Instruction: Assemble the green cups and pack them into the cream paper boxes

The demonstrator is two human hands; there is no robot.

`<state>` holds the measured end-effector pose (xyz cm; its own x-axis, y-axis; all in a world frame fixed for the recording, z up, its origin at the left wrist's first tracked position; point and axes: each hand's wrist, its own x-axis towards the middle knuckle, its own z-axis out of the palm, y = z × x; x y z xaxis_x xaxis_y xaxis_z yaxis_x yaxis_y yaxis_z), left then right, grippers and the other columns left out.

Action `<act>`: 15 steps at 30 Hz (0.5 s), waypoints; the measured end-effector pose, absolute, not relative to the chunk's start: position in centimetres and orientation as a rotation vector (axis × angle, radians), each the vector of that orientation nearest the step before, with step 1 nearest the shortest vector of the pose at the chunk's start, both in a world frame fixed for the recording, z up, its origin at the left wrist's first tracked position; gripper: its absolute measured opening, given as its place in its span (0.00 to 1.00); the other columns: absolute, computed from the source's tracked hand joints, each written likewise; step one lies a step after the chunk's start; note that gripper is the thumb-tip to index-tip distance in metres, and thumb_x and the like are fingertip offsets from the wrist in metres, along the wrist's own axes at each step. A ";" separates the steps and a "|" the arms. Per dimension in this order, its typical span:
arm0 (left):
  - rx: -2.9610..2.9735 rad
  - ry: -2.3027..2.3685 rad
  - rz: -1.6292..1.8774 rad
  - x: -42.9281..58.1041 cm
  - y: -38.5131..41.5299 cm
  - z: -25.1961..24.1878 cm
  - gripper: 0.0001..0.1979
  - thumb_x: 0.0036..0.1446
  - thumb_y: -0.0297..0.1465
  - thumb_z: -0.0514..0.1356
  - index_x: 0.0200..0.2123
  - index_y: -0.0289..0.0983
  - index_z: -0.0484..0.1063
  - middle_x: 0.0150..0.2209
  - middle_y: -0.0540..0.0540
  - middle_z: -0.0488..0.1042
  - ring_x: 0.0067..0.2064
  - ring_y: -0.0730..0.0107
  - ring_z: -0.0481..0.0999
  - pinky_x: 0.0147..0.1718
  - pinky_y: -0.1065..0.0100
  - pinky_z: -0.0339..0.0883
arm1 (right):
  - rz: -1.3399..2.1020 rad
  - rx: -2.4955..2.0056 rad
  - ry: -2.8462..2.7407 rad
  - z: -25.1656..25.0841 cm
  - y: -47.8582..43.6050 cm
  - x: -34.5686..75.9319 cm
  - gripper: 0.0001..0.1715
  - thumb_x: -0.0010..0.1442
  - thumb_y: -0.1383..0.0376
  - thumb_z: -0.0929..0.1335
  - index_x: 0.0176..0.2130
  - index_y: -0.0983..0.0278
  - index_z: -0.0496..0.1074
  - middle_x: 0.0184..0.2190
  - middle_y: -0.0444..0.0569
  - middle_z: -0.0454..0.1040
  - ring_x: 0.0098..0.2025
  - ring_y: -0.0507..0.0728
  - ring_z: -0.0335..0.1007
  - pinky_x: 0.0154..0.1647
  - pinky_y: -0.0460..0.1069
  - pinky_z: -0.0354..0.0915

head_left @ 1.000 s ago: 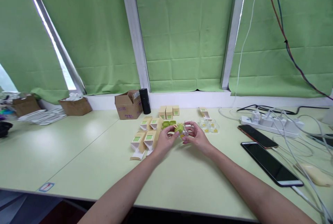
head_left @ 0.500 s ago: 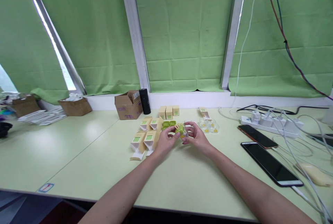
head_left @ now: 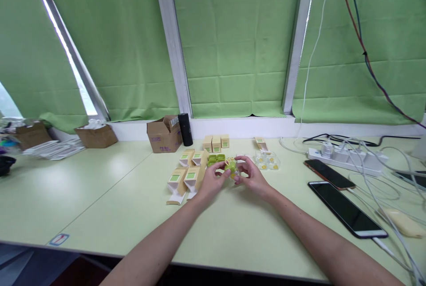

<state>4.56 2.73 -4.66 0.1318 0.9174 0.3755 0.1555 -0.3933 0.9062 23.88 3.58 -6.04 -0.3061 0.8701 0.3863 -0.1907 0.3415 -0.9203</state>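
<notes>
A small green and yellow object [head_left: 230, 166] with a clear part on its right side is held just above the table, between both hands. Its exact kind is too small to make out. My left hand [head_left: 212, 181] grips the green side with thumb and fingers. From the right, the fingers of my right hand [head_left: 255, 178] close on the clear side. Left of my left hand stand several small beige cartons [head_left: 178, 178] with their flaps folded out. A green tray [head_left: 217, 157] lies behind the hands. To the right is a clear plastic tray [head_left: 274, 165] with yellow spots in its cups.
Small upright cartons [head_left: 216, 143] and a single carton [head_left: 261, 145] stand farther back. A cardboard box [head_left: 164, 137] is beside a black cylinder [head_left: 185, 129]. On the right lie a white power strip [head_left: 348, 162], a large phone [head_left: 346, 208], another phone [head_left: 329, 174] and tangled cables.
Both hands stay in nearly the same place. The green object has turned slightly between the fingers, and the right fingers have shifted a little.
</notes>
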 end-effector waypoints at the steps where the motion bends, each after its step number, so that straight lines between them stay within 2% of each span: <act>1: 1.684 1.048 1.326 4.6 2.7 -4.7 0.28 0.57 0.49 0.70 0.53 0.35 0.80 0.55 0.34 0.80 0.54 0.49 0.80 0.51 0.55 0.74 | 1.205 -0.645 -1.512 -6.1 3.6 23.8 0.38 0.51 0.56 0.80 0.56 0.54 0.66 0.44 0.49 0.76 0.47 0.61 0.72 0.38 0.55 0.79; 15: 1.671 1.019 1.360 4.4 3.4 -5.2 0.30 0.58 0.50 0.69 0.55 0.36 0.76 0.57 0.34 0.78 0.55 0.49 0.79 0.53 0.52 0.74 | 1.214 -0.632 -1.492 -5.6 3.2 23.7 0.36 0.54 0.55 0.79 0.56 0.54 0.65 0.44 0.48 0.75 0.44 0.59 0.73 0.39 0.57 0.79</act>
<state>4.42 3.36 -5.16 0.1227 0.9099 0.3962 0.1246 -0.4102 0.9035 23.72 3.18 -5.60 -0.2987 0.8698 0.3927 -0.2079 0.3423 -0.9163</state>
